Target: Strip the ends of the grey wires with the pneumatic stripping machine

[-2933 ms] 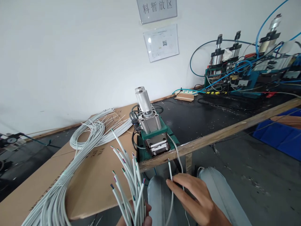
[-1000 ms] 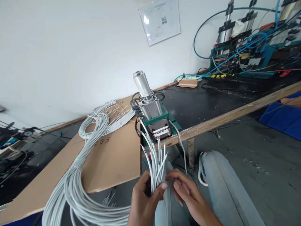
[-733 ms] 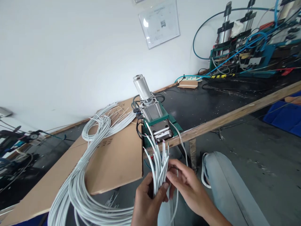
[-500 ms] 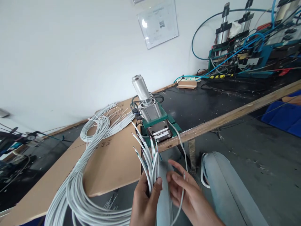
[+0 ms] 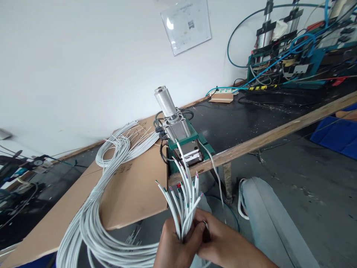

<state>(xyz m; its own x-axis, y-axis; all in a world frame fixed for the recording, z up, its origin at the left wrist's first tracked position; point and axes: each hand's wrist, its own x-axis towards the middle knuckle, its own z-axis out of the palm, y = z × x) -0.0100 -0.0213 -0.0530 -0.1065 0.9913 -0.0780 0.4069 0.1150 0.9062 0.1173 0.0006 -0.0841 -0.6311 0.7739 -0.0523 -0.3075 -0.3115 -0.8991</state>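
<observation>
1. Grey-white cable ends point(image 5: 182, 193), tipped with coloured cores, fan upward from the left hand point(image 5: 174, 245); half a second ago the fan stood higher and closer to the machine, with both hands apart.
2. Left hand: fingers curled into a fist around the bundle, thumb pressed across its front. It sits low, in front of the table point(image 5: 279, 134) edge and above the knees.
3. Right hand point(image 5: 223, 245): now brought against the left, fingertips pinching among the cables at the fist. A moment ago it was spread and held one loose cable; that cable now appears gathered in, so the bundle seems to be regrouped.
4. Green pneumatic machine point(image 5: 184, 143) stands on the table corner, just beyond the cable tips, not touched.
5. Remaining cable loops point(image 5: 111, 163) trail leftward over the cardboard sheet point(image 5: 134, 186).
</observation>
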